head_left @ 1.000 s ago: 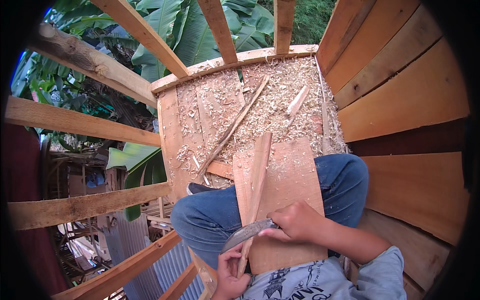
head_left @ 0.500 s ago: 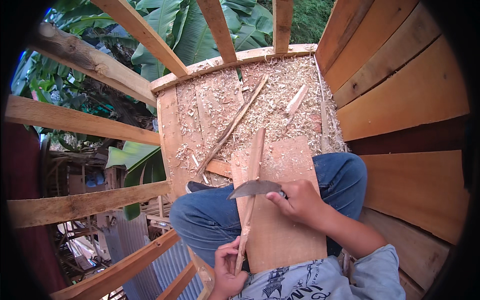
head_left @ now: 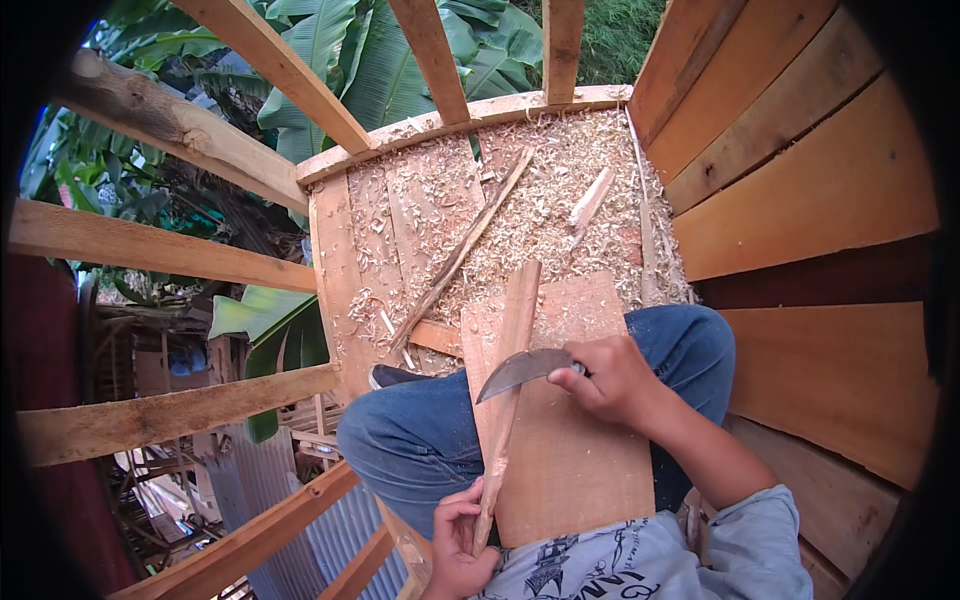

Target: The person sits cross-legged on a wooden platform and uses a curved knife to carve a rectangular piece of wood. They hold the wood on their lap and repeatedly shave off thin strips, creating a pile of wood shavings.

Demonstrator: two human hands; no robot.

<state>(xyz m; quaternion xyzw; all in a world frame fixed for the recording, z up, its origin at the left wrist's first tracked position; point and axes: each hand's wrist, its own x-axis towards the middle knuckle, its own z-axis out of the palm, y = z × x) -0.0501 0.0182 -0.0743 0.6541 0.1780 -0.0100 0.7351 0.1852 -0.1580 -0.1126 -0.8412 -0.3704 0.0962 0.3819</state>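
A flat wooden board (head_left: 575, 455) rests on my lap, between my waist and the floor ahead. Across its left half slants a narrow wooden stick (head_left: 518, 320), partly whittled, its far end wider than its near one. My left hand (head_left: 462, 540) is closed around the stick's near end, by the board's lower left corner. In my right hand (head_left: 607, 378) is a curved knife (head_left: 522, 371), the handle mostly hidden by my fingers. The dark blade lies across the middle of the stick, its tip pointing left and slightly down.
Wood shavings (head_left: 560, 170) cover much of the plank floor, where a long split stick (head_left: 465, 250) and a short wood piece (head_left: 592, 198) lie. Slatted rails (head_left: 180, 405) stand on the left, with banana leaves (head_left: 390, 75) beyond. A plank wall (head_left: 820, 180) closes the right side.
My right hand and the knife have shifted slightly up and right, and the blade tilts more. The stick's far end has moved a little to the right; my left hand keeps its hold.
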